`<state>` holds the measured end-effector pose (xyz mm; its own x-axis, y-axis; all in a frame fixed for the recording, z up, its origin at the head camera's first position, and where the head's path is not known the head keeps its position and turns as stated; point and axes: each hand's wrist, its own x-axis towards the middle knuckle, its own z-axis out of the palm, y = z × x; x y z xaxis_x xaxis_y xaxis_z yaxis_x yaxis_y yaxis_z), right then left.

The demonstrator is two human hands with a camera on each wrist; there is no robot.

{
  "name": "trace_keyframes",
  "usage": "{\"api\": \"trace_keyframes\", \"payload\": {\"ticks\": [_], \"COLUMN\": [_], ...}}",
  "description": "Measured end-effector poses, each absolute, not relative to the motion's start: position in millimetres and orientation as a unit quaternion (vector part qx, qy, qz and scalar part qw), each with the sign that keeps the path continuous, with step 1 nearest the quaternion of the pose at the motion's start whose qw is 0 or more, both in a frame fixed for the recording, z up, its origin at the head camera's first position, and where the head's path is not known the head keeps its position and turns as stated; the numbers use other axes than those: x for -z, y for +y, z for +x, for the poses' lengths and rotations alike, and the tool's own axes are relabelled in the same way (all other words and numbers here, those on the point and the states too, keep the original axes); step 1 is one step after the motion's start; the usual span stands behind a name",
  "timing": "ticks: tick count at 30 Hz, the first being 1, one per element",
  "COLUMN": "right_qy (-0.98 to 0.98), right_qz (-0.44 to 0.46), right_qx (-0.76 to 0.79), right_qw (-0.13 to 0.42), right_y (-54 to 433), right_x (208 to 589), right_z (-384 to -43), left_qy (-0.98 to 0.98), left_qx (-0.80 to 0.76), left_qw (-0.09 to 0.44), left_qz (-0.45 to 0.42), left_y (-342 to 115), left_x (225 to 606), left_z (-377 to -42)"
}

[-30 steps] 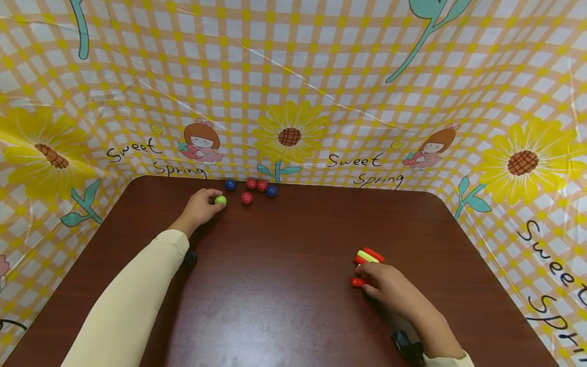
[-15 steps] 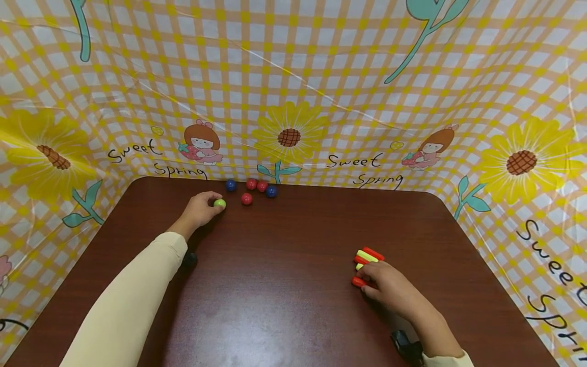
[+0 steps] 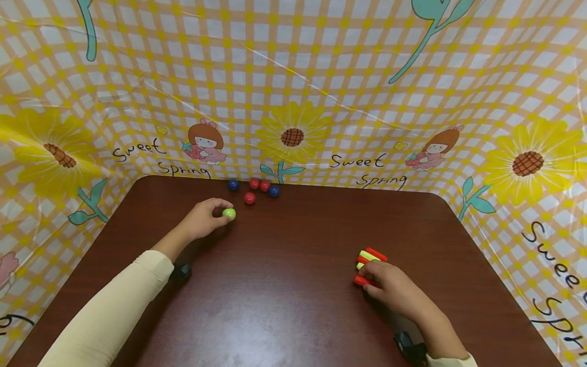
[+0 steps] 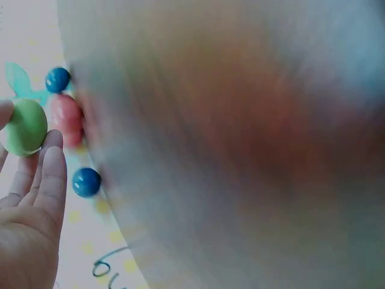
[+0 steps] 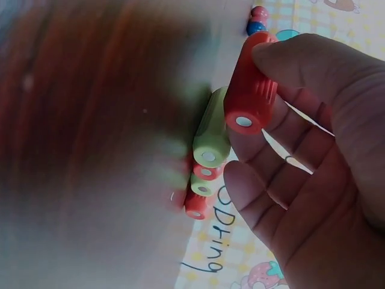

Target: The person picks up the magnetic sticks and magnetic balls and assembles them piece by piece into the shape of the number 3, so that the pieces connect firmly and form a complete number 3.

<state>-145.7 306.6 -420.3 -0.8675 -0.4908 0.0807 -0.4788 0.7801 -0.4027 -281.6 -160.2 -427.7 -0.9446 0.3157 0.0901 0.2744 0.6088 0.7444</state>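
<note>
My left hand (image 3: 202, 219) pinches a light green ball (image 3: 229, 213) between thumb and fingers, over the left back part of the table. The same green ball (image 4: 25, 127) shows at the left edge of the left wrist view. On the right, my right hand (image 3: 398, 290) holds a short red rod (image 5: 249, 84) with a pale round disc in its end. Beside that rod lie several similar rods side by side, such as a light green rod (image 5: 212, 129) and a red rod (image 3: 377, 254). My fingers partly hide them in the head view.
Near the table's back edge lie a blue ball (image 3: 233, 185), a red ball (image 3: 249, 198), two more red balls and another blue ball (image 3: 273, 191). A checked, flower-printed cloth (image 3: 293, 66) rises around the back and sides of the dark brown table (image 3: 275, 285).
My left hand has brought the green ball nearer to me and a little right, away from the other balls. My right hand and its red rod have hardly moved.
</note>
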Motion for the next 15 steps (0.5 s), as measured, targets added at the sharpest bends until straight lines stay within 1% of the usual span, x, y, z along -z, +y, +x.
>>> {"api": "trace_keyframes", "payload": {"ticks": [8,15], "right_qy": [0.933,0.921], "right_qz": [-0.224,-0.242], "right_qx": [0.278,0.304], "right_qw": [0.044,0.034], "right_y": [304.6,298.4], "right_x": [414.5,416.3], "right_z": [-142.6,-142.2], "left_qy": [0.877,0.848], "left_qx": [-0.426,-0.465], "left_qw": [0.02,0.033], "left_qz": [0.222,0.253], "left_y": [-148.2,-136.3], "left_x": [433.4,428.7], "left_z": [-248.5,-224.9]}}
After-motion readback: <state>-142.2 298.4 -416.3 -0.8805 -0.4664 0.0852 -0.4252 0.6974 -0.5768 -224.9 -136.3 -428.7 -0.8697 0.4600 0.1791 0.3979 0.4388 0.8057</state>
